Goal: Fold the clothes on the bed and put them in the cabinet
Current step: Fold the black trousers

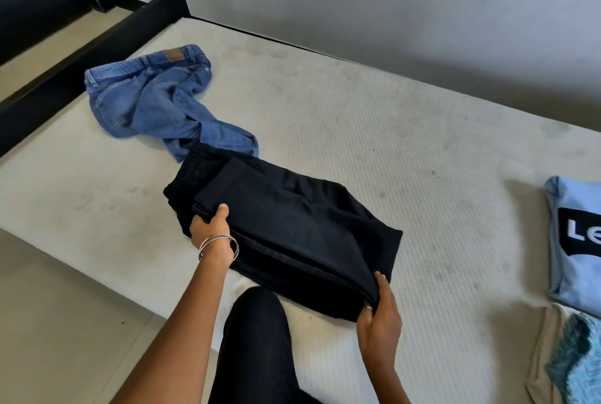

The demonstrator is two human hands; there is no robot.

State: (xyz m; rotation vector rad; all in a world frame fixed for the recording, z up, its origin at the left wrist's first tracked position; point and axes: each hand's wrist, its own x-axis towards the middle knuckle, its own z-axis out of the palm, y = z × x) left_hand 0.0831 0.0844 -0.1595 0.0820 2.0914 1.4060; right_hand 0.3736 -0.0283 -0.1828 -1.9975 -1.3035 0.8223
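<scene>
Black trousers (286, 234) lie folded on the mattress (422, 143) straight ahead of me, long axis running left-far to right-near. Left hand (211, 228) pinches the far end, right hand (379, 315) grips the near corner — the right one's closer, both clamped.

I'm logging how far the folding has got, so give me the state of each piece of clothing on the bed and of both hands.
Black folded trousers: folded, flat on the mattress, gripped at both ends.
Blue denim jeans: crumpled, unfolded.
Light blue printed T-shirt: lying flat at the right edge.
Left hand: grips the trousers' left end.
Right hand: grips the trousers' near right corner.
</scene>
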